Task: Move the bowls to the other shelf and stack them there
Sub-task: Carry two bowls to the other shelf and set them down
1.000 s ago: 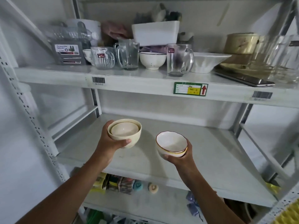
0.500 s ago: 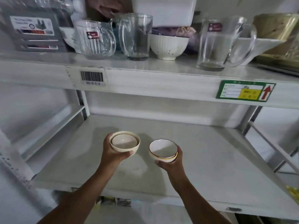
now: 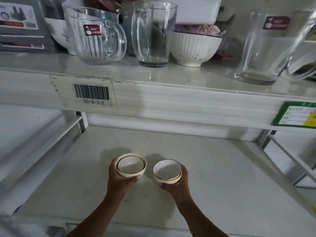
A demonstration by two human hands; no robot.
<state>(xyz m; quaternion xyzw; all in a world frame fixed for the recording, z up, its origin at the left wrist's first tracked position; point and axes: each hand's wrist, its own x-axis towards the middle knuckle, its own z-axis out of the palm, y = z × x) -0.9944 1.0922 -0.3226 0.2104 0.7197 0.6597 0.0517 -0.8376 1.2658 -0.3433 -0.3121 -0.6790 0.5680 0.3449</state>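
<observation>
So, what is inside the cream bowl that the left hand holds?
Inside the cream bowl a smaller white bowl is nested, gripped by the left hand. It looks empty. It covers the cream bowl's bottom, so anything underneath cannot be seen.

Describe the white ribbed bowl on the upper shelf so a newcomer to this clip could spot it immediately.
Start at the upper shelf, the white board with the barcode label on its front edge. Right of that label stands a tall clear glass mug; the white ribbed ceramic bowl sits immediately to that mug's right. It is the only opaque, vertically grooved, footed vessel among the see-through glassware there.
</observation>
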